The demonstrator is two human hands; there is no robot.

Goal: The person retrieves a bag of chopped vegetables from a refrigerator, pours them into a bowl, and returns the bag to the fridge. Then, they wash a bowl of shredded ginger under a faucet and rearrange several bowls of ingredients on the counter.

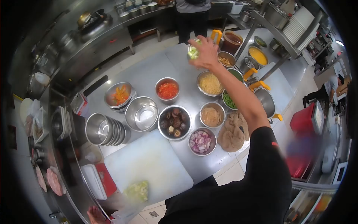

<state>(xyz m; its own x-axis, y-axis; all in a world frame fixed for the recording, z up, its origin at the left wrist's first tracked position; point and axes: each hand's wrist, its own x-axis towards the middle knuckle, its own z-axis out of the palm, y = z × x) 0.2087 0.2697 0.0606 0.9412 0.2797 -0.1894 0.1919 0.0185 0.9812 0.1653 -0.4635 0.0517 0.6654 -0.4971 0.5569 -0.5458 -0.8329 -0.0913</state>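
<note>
My right hand (pixel 204 53) reaches far out over the steel table (pixel 149 71), shut on a small steel bowl (pixel 193 51) of pale green chopped vegetable. It hovers above the bowls of noodles (pixel 210 83) and nuts (pixel 226 59). My left hand (pixel 96 215) shows only partly at the bottom edge, near a clear plastic bag and a pile of chopped green vegetable (pixel 137 190) on the white cutting board (pixel 149 164). Whether that hand holds anything is unclear.
Steel bowls crowd the table: mushrooms (pixel 174 122), red onion (pixel 201 142), red chopped pepper (pixel 167 90), orange pieces (pixel 120 95), an empty bowl (pixel 141 113), a stack lying on its side (pixel 106 130). A brown cloth (pixel 233 132) lies at right. Another person (pixel 192 15) stands beyond the table.
</note>
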